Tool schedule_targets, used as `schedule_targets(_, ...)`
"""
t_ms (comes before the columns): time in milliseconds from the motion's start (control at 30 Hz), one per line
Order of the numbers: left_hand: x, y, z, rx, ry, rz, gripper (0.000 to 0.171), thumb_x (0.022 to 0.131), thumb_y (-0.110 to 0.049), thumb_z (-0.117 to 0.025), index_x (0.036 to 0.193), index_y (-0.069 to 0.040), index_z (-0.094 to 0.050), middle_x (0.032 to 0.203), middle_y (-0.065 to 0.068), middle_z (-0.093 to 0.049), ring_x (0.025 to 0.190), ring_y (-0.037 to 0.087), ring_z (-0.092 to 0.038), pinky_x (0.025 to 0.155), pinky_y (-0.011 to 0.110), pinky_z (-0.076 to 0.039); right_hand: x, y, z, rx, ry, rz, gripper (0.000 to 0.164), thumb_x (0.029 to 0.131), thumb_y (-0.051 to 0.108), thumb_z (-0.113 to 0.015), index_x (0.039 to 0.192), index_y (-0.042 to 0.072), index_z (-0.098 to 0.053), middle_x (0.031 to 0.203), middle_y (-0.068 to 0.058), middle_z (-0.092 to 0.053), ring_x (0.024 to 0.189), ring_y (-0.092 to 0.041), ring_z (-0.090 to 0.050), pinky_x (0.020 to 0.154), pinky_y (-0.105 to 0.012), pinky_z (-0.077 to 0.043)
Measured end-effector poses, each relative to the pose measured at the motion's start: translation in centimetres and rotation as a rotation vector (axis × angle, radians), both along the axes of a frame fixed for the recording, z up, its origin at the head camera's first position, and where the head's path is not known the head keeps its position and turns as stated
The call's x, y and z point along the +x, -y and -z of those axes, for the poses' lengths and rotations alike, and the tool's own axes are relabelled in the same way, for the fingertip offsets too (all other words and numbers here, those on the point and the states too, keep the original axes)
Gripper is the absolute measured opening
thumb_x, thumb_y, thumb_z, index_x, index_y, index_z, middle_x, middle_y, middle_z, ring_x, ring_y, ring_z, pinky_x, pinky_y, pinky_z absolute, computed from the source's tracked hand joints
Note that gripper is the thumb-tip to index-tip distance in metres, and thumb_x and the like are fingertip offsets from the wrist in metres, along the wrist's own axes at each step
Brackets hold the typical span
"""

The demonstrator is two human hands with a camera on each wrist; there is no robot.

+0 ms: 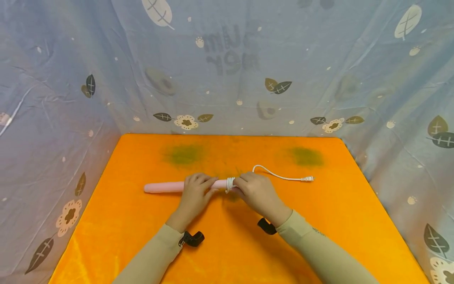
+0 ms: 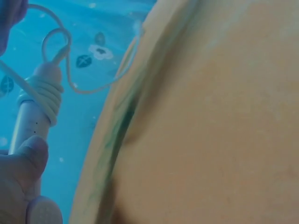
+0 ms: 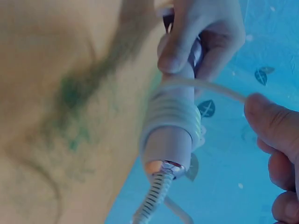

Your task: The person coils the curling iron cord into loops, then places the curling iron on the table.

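A slim pink hair iron (image 1: 164,187) lies crosswise in front of me, its long end to the left. My left hand (image 1: 193,194) grips it around the middle, thumb along the body in the left wrist view. White cord (image 3: 170,114) is wound in several turns around the handle near its cord end. My right hand (image 1: 258,194) pinches a length of that cord between thumb and fingers, pulled out to the side of the handle in the right wrist view. A ribbed cord sleeve (image 3: 153,196) leaves the handle's end.
The cord's loose part runs right across the orange table cover (image 1: 142,228) to a white plug (image 1: 307,178). Patterned curtains (image 1: 234,98) enclose the table at the back and sides. Black wrist mounts (image 1: 193,239) sit at both cuffs.
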State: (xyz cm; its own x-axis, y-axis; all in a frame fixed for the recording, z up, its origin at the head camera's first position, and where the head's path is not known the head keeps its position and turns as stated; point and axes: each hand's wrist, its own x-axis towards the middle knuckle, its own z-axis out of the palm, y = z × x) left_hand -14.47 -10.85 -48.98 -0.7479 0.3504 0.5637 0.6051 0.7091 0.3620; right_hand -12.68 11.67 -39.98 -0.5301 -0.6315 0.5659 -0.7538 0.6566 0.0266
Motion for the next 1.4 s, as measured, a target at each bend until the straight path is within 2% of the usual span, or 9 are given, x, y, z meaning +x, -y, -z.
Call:
schedule_targets(167, 0.2, -0.2, 0.2, -0.018, 0.008, 0.027, 0.036, 0.085, -0.024, -0.076, 0.119, -0.015, -0.071, 0.107, 0.003, -0.064, 0.104, 0.028, -0.052, 0.088, 0.046, -0.035, -0.7, -0.4, -0.1, -0.019, -0.027, 0.036, 0.027, 0.075, 0.031, -0.083, 0.078, 0.011, -0.065, 0.069, 0.002, -0.055, 0.059, -0.014, -0.053, 0.052, -0.027, -0.046)
schedule_targets(400, 0.6, -0.4, 0.4, -0.032, -0.026, 0.069, 0.035, 0.083, -0.023, -0.078, 0.116, -0.014, -0.072, 0.104, 0.003, -0.064, 0.103, 0.029, -0.052, 0.087, 0.048, -0.037, -1.6, -0.9, -0.4, -0.034, -0.042, 0.076, 0.034, 0.071, 0.039, -0.083, 0.078, 0.010, -0.066, 0.068, 0.002, -0.053, 0.057, -0.014, -0.051, 0.049, -0.025, -0.045)
schedule_targets(633, 1.2, -0.4, 0.4, -0.040, -0.043, 0.090, 0.035, 0.084, -0.025, -0.077, 0.116, -0.015, -0.072, 0.104, 0.002, -0.064, 0.104, 0.027, -0.053, 0.087, 0.046, -0.037, -2.6, -1.3, -0.6, -0.057, -0.003, 0.091, 0.039, 0.069, 0.041, -0.085, 0.082, 0.009, -0.068, 0.070, 0.001, -0.055, 0.059, -0.014, -0.053, 0.050, -0.026, -0.047)
schedule_targets(733, 1.4, -0.4, 0.4, -0.051, -0.050, 0.104, 0.036, 0.083, -0.025, -0.077, 0.117, -0.015, -0.071, 0.104, 0.002, -0.065, 0.105, 0.027, -0.053, 0.088, 0.046, -0.038, -2.9, -1.7, -0.6, -0.075, 0.074, 0.108, 0.038, 0.069, 0.041, -0.085, 0.084, 0.010, -0.069, 0.073, 0.002, -0.057, 0.061, -0.011, -0.056, 0.051, -0.025, -0.048)
schedule_targets(933, 1.7, -0.2, 0.2, -0.074, -0.045, 0.129, 0.035, 0.086, -0.026, -0.075, 0.119, -0.016, -0.071, 0.106, 0.002, -0.065, 0.107, 0.027, -0.053, 0.091, 0.046, -0.037, -3.5, -2.3, -0.8, -0.152, 0.320, 0.160, 0.026, 0.075, 0.035, -0.082, 0.088, 0.015, -0.071, 0.080, 0.006, -0.061, 0.069, -0.009, -0.059, 0.059, -0.027, -0.049)
schedule_targets(1067, 1.8, 0.1, 0.2, -0.065, -0.076, 0.155, 0.035, 0.085, -0.028, -0.075, 0.117, -0.015, -0.071, 0.105, 0.001, -0.066, 0.106, 0.027, -0.053, 0.089, 0.045, -0.038, -4.0, -2.8, -0.4, -0.188, 0.448, 0.188, 0.025, 0.079, 0.036, -0.078, 0.092, 0.016, -0.071, 0.086, 0.008, -0.062, 0.075, -0.011, -0.060, 0.065, -0.030, -0.049)
schedule_targets(1200, 1.8, 0.3, -0.5, -0.014, -0.082, 0.175, 0.038, 0.083, -0.028, -0.075, 0.118, -0.014, -0.070, 0.107, 0.001, -0.066, 0.107, 0.027, -0.053, 0.089, 0.045, -0.037, -4.5, -3.3, 0.2, -0.224, 0.546, 0.204, 0.023, 0.083, 0.042, -0.074, 0.089, 0.020, -0.072, 0.087, 0.011, -0.064, 0.074, -0.010, -0.057, 0.066, -0.030, -0.048)
schedule_targets(1400, 1.9, 0.3, -2.0, 0.056, -0.093, 0.208, 0.040, 0.083, -0.029, -0.075, 0.119, -0.013, -0.070, 0.107, 0.000, -0.065, 0.107, 0.026, -0.053, 0.087, 0.044, -0.037, -4.9, -3.3, 1.4, -0.273, 0.627, 0.183, 0.021, 0.086, 0.045, -0.070, 0.082, 0.025, -0.073, 0.081, 0.013, -0.065, 0.067, -0.008, -0.055, 0.062, -0.030, -0.047)
